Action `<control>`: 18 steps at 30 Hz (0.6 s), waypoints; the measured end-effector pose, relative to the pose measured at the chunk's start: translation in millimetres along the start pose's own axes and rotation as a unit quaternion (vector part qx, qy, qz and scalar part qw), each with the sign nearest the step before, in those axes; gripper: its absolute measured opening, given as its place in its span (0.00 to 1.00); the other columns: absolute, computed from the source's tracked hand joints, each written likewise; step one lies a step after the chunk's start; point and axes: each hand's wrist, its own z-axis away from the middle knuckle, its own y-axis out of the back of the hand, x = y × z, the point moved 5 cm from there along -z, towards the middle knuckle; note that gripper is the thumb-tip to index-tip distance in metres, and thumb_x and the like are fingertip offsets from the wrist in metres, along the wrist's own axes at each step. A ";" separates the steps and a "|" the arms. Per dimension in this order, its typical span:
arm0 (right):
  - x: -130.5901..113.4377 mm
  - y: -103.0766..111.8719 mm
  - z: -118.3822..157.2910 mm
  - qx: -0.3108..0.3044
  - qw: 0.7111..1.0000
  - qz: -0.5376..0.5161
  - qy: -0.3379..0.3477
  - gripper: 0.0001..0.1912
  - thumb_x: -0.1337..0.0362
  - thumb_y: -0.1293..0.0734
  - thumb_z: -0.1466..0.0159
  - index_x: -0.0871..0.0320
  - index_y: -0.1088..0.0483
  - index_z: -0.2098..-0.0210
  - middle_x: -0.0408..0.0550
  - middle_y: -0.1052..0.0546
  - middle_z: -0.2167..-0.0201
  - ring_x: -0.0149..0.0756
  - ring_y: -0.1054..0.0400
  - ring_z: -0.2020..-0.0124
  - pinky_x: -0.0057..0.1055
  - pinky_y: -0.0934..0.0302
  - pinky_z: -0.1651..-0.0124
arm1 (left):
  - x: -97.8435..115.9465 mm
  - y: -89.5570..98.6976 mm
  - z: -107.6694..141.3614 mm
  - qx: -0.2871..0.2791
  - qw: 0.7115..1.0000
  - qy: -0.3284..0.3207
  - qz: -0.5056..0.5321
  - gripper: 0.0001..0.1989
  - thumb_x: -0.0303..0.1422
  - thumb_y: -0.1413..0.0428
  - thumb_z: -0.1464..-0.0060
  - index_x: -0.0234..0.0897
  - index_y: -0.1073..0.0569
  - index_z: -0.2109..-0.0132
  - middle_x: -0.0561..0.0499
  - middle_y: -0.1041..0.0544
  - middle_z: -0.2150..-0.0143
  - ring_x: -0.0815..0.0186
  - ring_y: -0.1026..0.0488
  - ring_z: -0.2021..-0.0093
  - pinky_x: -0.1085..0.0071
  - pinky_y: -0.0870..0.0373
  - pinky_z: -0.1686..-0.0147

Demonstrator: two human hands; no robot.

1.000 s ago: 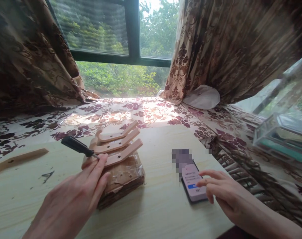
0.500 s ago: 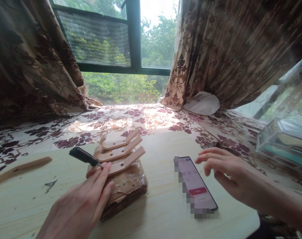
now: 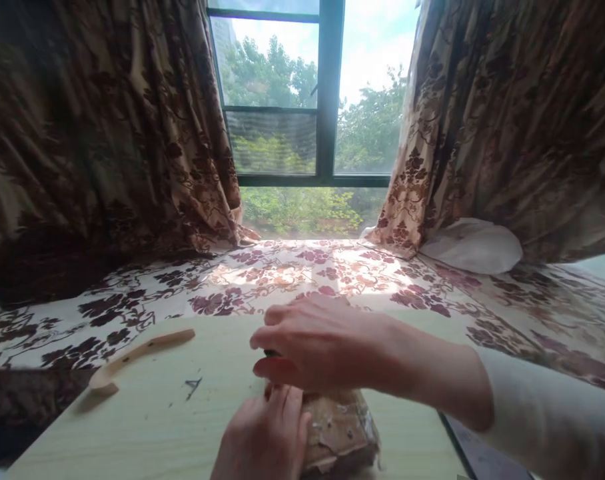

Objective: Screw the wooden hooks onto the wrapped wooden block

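Note:
My right hand [image 3: 317, 343] is closed around the black handle of a screwdriver [image 3: 271, 353], of which only a dark bit shows between the fingers. Just below it, my left hand [image 3: 267, 433] has its fingers pressed together on a curved wooden piece [image 3: 268, 391], mostly hidden. Under both hands lies a brown, tape-wrapped block [image 3: 335, 427] with small holes and torn edges. The screwdriver's tip and the other wooden pieces on the block are out of sight behind my hands.
Another curved wooden piece [image 3: 147, 345] lies at the table's left, with several dark screws [image 3: 192, 385] nearer the middle. A phone [image 3: 465, 443] is partly covered by my right forearm. Behind the pale table [image 3: 132, 433] spreads a flowered cloth [image 3: 282, 267] with a white bag [image 3: 475, 247].
My right hand has left the phone and moved left onto the screwdriver's handle. My left hand stays at the block. The view has swung, so the table appears lower and further right.

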 end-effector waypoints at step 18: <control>25.6 -15.4 2.7 -0.074 0.996 -0.049 0.004 0.07 0.66 0.40 0.42 0.58 0.30 0.67 0.45 0.26 0.74 0.28 0.42 0.77 0.27 0.55 0.77 | 11.0 6.0 -19.9 -0.131 0.989 0.063 0.039 0.17 0.35 0.45 0.50 0.36 0.28 0.53 0.39 0.25 0.54 0.53 0.27 0.56 0.60 0.29 0.61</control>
